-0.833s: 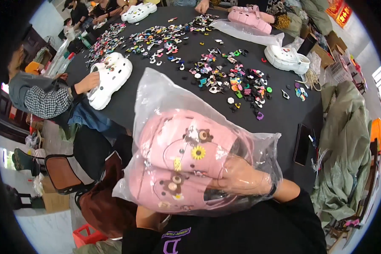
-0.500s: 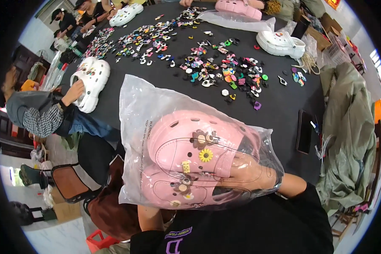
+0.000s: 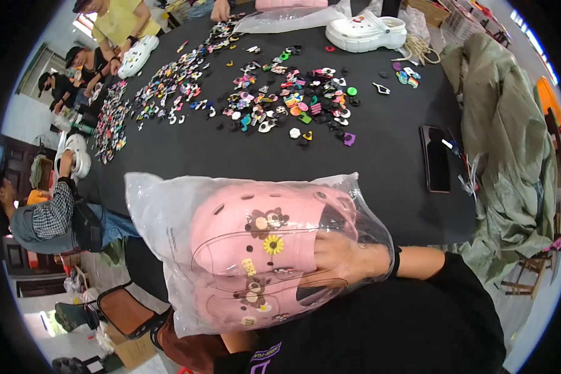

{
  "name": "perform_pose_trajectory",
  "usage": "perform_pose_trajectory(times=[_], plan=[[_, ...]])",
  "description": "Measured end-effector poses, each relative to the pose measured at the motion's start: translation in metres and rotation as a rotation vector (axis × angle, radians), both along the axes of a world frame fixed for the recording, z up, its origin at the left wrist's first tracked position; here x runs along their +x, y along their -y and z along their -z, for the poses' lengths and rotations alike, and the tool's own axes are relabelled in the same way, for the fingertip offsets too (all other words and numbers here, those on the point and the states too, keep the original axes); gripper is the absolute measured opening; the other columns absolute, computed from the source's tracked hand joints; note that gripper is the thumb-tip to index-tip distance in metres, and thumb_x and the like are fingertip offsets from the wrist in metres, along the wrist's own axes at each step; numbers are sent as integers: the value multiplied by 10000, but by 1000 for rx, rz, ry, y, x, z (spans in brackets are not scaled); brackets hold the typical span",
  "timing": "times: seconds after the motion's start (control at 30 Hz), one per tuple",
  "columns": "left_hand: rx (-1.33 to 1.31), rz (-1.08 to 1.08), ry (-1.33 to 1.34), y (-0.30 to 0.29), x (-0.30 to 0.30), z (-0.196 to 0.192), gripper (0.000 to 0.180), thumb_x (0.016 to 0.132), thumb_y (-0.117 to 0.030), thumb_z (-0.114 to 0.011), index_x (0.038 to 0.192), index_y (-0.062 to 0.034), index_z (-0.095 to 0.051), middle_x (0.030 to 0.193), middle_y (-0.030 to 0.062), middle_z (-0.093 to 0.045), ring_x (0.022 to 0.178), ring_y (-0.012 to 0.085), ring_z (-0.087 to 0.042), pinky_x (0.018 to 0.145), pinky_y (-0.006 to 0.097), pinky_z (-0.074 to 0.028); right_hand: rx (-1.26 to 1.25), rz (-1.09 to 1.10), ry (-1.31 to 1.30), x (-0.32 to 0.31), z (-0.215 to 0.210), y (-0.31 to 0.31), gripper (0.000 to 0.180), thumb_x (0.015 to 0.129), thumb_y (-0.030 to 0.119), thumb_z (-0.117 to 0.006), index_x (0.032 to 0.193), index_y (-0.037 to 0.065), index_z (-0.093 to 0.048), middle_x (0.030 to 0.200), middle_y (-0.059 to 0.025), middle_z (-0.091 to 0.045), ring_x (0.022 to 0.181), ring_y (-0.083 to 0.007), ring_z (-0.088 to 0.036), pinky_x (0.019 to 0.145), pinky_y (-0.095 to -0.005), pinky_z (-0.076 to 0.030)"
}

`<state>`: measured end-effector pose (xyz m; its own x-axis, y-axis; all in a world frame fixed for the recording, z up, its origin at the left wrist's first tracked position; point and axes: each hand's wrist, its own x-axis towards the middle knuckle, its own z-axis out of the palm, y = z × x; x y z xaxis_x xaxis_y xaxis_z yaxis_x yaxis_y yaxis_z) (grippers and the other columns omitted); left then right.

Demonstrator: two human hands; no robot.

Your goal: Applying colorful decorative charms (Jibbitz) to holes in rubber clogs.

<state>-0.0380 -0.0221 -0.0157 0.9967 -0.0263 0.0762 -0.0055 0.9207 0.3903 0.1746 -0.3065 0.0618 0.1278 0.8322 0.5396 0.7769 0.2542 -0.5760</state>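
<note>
A pair of pink clogs (image 3: 255, 209) lies sideways inside a clear plastic bag (image 3: 162, 249), held in front of my chest. Brown bear charms, a yellow flower and other small charms decorate the shoes. My right hand (image 3: 346, 258) reaches into the bag's mouth, which hangs around my wrist. Its fingers go into the heel openings and grip the clogs; their tips are hidden. Only part of my left forearm shows, below the bag. The bag and clogs cover my left hand, so its fingers cannot be seen.
The black table (image 3: 187, 153) bears heaps of small shoe charms (image 3: 293, 100). A white clog (image 3: 368, 34) stands at the far side. At right lie a phone (image 3: 435, 159) and an olive cloth (image 3: 498, 143). A co-worker on the left handles a white clog (image 3: 81, 156); other people stand farther back.
The view has swung, so the table's things sit differently in it. The bagged clogs appear lower and farther left, tilted flatter. My right hand stays inside the bag on them.
</note>
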Motion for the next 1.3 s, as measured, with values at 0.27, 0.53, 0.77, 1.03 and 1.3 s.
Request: perform_pose_trajectory(times=[0.27, 0.53, 0.77, 1.03, 1.3], plan=[[12, -16, 55, -4, -60, 7, 597, 968, -455, -366, 1410, -53, -364, 1436, 170, -404, 1331, 319, -367, 1123, 464, -264, -184, 158, 335, 38, -34, 18, 384, 797, 204, -570, 1175, 256, -617, 996, -122, -605, 947, -311, -569, 793, -443, -463], [44, -109, 78, -19, 69, -20, 582, 973, -436, -373, 1412, -54, -359, 1432, 171, -410, 1328, 319, -369, 1125, 463, -261, -259, 246, 367, 60, -23, 15, 526, 748, 141, -572, 1255, 283, -579, 975, -56, -572, 879, -260, -562, 733, -385, -436], [66, -206, 83, -12, 92, -24, 569, 978, -420, -378, 1413, -55, -356, 1428, 171, -414, 1326, 319, -371, 1126, 462, -258, -324, 265, 347, 64, -30, 22, 563, 758, 245, -653, 1308, 316, -557, 1113, -59, -577, 904, -251, -568, 819, -366, -446], [1379, -632, -458, 18, 92, -23, 625, 938, -488, -412, 1425, -99, -364, 1464, 120, -386, 1335, 328, -348, 1121, 538, -206, -560, 334, 250, 58, -39, 78, 591, 762, 333, -699, 1322, 249, -530, 1229, -41, -563, 1296, -284, -438, 1044, -480, -342], [1493, -697, -488, 24, 90, -2, 640, 894, -461, -498, 1397, -78, -408, 1418, 118, -439, 1300, 317, -396, 1087, 487, -275, -557, 363, 376, 48, -46, 68, 520, 710, 264, -732, 1194, 404, -602, 1103, -16, -549, 1149, -243, -523, 952, -471, -375]])
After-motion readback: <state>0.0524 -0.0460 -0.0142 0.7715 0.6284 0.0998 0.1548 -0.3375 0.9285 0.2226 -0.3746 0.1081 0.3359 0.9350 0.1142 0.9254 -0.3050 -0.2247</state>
